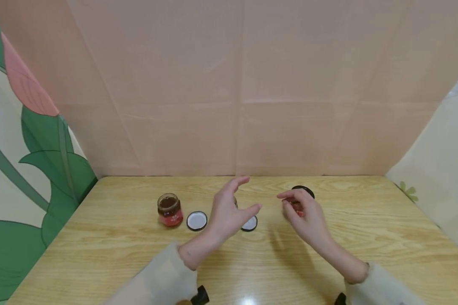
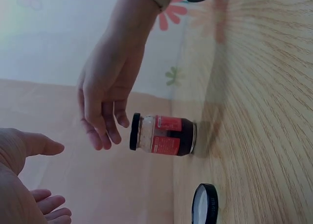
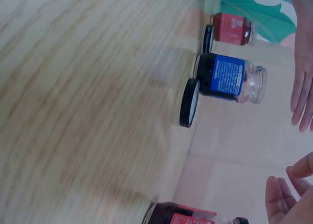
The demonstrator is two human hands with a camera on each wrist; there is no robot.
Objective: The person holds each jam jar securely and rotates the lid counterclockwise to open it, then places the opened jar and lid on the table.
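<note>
My left hand point(image 1: 230, 212) is raised over the table, thumb and fingers spread apart with nothing between them. Behind it in the head view, mostly hidden, stands an open jar with a blue label point(image 3: 228, 77); its lid point(image 3: 190, 102) lies beside it. My right hand point(image 1: 307, 218) hovers close to a capped jar with a red label point(image 2: 166, 136), fingers loosely bent and holding nothing. In the left wrist view those fingertips are near the jar's black lid point(image 2: 135, 131). Another red-labelled jar point(image 1: 170, 212) stands uncapped at the left, a lid point(image 1: 196, 221) next to it.
All this stands on a wood-grain table point(image 1: 137, 262). A plain pinkish cloth point(image 1: 236, 84) hangs along the far edge. Printed fabric with large leaves point(image 1: 57, 169) borders the left side, and pale floral fabric point(image 1: 435, 169) the right.
</note>
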